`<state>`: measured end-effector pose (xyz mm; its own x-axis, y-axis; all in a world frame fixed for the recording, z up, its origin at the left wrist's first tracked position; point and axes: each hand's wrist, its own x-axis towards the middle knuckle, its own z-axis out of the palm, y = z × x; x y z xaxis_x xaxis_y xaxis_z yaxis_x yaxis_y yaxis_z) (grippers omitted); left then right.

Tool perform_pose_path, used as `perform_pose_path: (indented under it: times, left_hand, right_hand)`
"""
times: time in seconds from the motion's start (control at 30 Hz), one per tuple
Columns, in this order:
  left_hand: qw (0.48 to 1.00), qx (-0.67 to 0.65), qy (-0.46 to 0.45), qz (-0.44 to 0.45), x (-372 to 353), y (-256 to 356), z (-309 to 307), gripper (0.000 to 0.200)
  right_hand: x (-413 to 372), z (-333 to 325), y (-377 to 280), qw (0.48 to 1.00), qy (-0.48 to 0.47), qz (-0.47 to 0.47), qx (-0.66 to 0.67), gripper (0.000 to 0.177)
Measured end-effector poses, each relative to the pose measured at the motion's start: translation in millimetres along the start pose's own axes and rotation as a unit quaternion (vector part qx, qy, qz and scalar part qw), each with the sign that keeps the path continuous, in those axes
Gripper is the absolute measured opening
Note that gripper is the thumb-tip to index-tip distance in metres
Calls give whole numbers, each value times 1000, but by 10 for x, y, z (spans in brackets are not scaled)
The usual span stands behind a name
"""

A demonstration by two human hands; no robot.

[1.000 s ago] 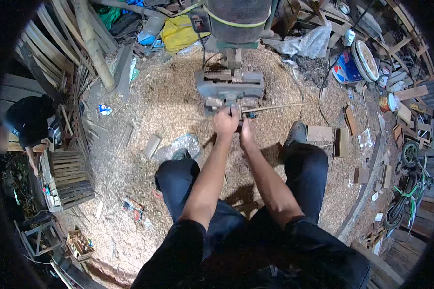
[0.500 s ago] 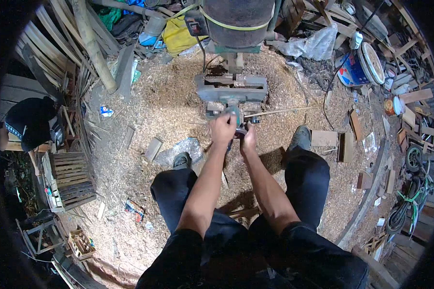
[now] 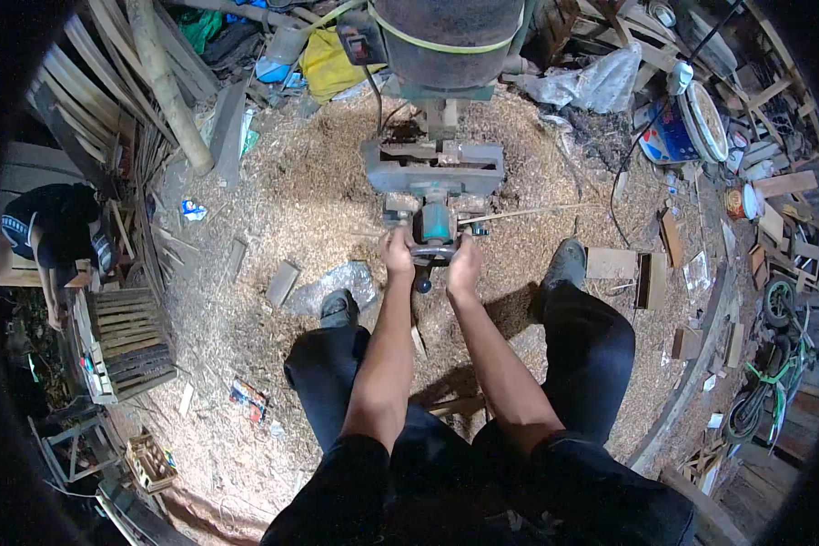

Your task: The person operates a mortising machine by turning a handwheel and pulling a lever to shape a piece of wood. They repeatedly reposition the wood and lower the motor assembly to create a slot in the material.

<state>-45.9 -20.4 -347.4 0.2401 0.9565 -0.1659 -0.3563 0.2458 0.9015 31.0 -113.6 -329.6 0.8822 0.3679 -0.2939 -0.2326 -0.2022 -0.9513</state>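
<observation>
Both of my hands grip a dark handwheel [image 3: 434, 251] at the near end of a machine's green housing [image 3: 435, 221]. My left hand [image 3: 399, 251] is closed on the left side of the rim, and my right hand [image 3: 464, 266] on the right side. A dark knob [image 3: 423, 286] sticks out below the wheel. Beyond the housing lies a wide grey metal clamp [image 3: 400, 174] with a slot across it. The large dark machine body [image 3: 446, 45], with a yellow band around it, rises behind.
Wood shavings [image 3: 291, 200] cover the ground. A thin wood strip [image 3: 519, 214] extends right from the machine. A wood block [image 3: 283, 283] lies left of my foot, an open box [image 3: 652, 278] to the right. Another person [image 3: 59, 227] bends by a slatted crate [image 3: 136, 332] at left.
My left hand has moved from the top of the wheel down to its left side. My right hand has shifted slightly. The wheel and green housing show more clearly, and the knob is now visible.
</observation>
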Motion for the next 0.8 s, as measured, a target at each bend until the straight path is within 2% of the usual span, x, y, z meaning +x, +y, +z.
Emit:
perform_pose_path:
  times: [0.1, 0.13, 0.23, 0.27, 0.37, 0.47, 0.5, 0.57, 0.6, 0.63, 0.67, 0.7, 0.73, 0.8]
  left_hand:
    - [989, 139, -53, -12, -6, 202, 41, 38]
    - [979, 181, -68, -61, -38, 293, 35, 38]
    - [990, 129, 15, -45, -163, 250, 111, 35]
    - [993, 103, 17, -63, -196, 253, 97, 24]
    - [994, 92, 40, -49, -234, 270, 162, 29]
    - [992, 123, 29, -29, -245, 213, 133, 31]
    - [991, 131, 17, -19, -233, 268, 159, 31]
    - [941, 327, -19, 86, -279, 401, 233, 28]
    - [901, 407, -35, 147, -330, 461, 353, 26]
    - [851, 481, -49, 205, -366, 521, 467, 25]
    - [818, 528, -47, 224, -377, 579, 543, 24]
    - [823, 528, -36, 207, -359, 544, 519, 25]
    - [827, 528, -27, 192, -338, 507, 498, 26]
    - [829, 525, -26, 192, -273, 440, 461, 28]
  right_hand:
    - [101, 110, 300, 994, 42, 35, 95, 49]
    - [104, 98, 297, 992, 30, 55, 111, 47]
    - [67, 108, 192, 995, 51, 25, 82, 47]
    - [73, 91, 159, 995, 27, 44, 80, 50]
    - [110, -8, 89, 991, -46, 102, 75, 58]
    - [118, -42, 115, 991, -56, 98, 72, 63]
    - [142, -39, 163, 980, -67, 116, 144, 62]
    - [166, -48, 349, 942, -87, 157, 282, 60]
    - [216, -12, 414, 917, -129, 161, 342, 52]
    - [224, 1, 501, 910, -122, 172, 357, 51]
    - [67, 6, 279, 902, -114, 183, 373, 50]
    - [-16, 21, 159, 894, -104, 195, 389, 49]
    - [348, 164, 1037, 898, -97, 182, 388, 47]
    - [272, 123, 827, 899, -105, 200, 375, 46]
